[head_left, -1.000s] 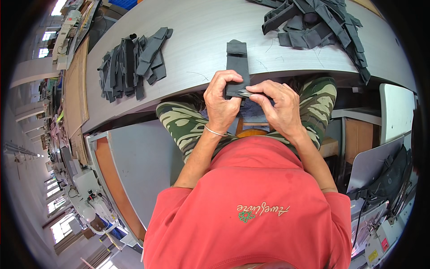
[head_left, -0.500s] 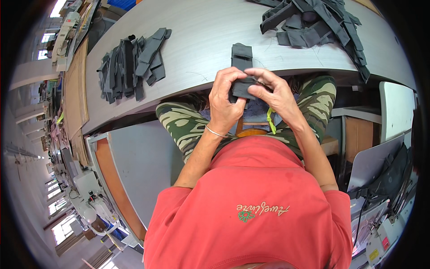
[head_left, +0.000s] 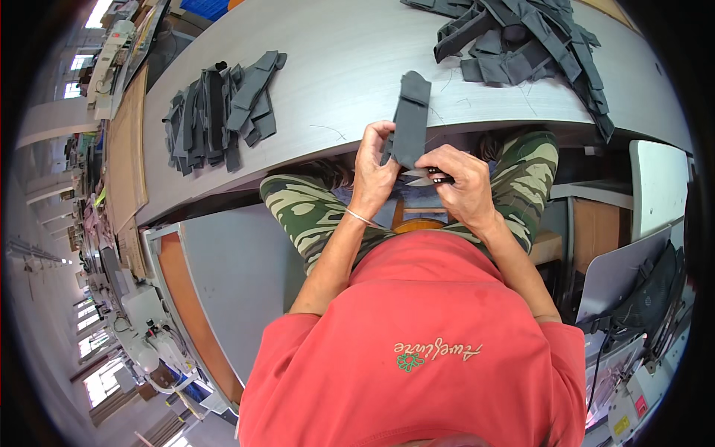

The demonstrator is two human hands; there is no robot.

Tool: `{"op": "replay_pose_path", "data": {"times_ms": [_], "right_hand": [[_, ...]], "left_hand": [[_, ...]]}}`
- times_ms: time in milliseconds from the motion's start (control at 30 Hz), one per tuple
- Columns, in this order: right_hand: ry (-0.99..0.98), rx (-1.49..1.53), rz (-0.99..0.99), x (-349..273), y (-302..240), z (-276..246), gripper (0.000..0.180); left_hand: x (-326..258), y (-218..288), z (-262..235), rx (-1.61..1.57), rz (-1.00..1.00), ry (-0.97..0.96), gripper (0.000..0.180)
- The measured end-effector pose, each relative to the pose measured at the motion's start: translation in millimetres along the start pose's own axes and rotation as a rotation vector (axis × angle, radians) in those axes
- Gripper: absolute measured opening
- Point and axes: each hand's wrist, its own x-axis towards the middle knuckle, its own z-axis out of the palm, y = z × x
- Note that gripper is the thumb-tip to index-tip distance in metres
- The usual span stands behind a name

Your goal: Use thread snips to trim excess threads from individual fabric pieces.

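A dark grey fabric strip (head_left: 411, 127) with a folded flap at its far end reaches up over the table's front edge. My left hand (head_left: 374, 167) is closed on the strip's near left side, part of it hidden by the fingers. Thread snips (head_left: 421, 179) with silver blades and a black handle sit in my closed right hand (head_left: 465, 182). Their blades point left, close to the strip's near end. My right fingertips are beside the strip's lower right corner; whether they touch it I cannot tell.
On the pale table (head_left: 335, 82), a pile of grey strips (head_left: 216, 115) lies at the left and a larger heap of strips (head_left: 521, 45) at the far right. Loose threads are scattered between them. A grey panel (head_left: 238, 261) stands left of my legs, and a white board (head_left: 659, 182) at the right.
The strip has been turned and now tilts slightly right, a smoother face showing. My right hand has moved down, and the snips' blades have come into view.
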Motion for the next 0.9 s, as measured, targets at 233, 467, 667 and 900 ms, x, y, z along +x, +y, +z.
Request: {"op": "replay_pose_path", "data": {"times_ms": [233,467,667,900], "right_hand": [[0.013,-0.111,-0.049,-2,2,-2,0.038],[-0.094,-0.100,0.019,0,-5,-13,0.027],[0.021,0.128,0.265,-7,4,-18,0.024],[0.093,-0.132,0.234,0,4,-14,0.018]], "left_hand": [[-3,7,-4,-0.633,-0.451,-0.170,0.022],[-4,20,-3,-0.576,-0.391,-0.114,0.020],[-3,25,-4,-0.537,-0.353,-0.073,0.018],[-5,28,0,-0.525,-0.388,-0.072,0.018]]}}
